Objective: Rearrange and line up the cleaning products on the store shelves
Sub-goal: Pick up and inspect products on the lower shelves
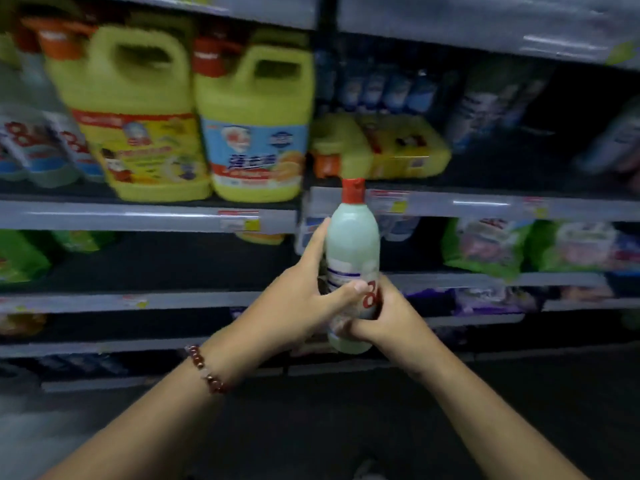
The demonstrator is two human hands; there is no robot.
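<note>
A pale green bottle (pixel 352 237) with a red cap stands upright in the air in front of the shelves, held by both hands. My left hand (pixel 298 299) grips its middle, thumb across the label and fingers up its left side. My right hand (pixel 384 317) wraps round its lower part from the right. Two big yellow jugs (pixel 138 109) (pixel 254 126) with red caps stand side by side on the upper left shelf. A third yellow jug (pixel 377 147) lies on its side on the shelf to the right, just behind the bottle's cap.
Similar pale bottles (pixel 38 150) crowd the far left of the upper shelf. Dark blue bottles (pixel 377 88) stand behind the fallen jug. Green bags (pixel 485 244) fill the lower right shelf. Grey shelf edges (pixel 138 216) with price tags run across. The picture is blurred.
</note>
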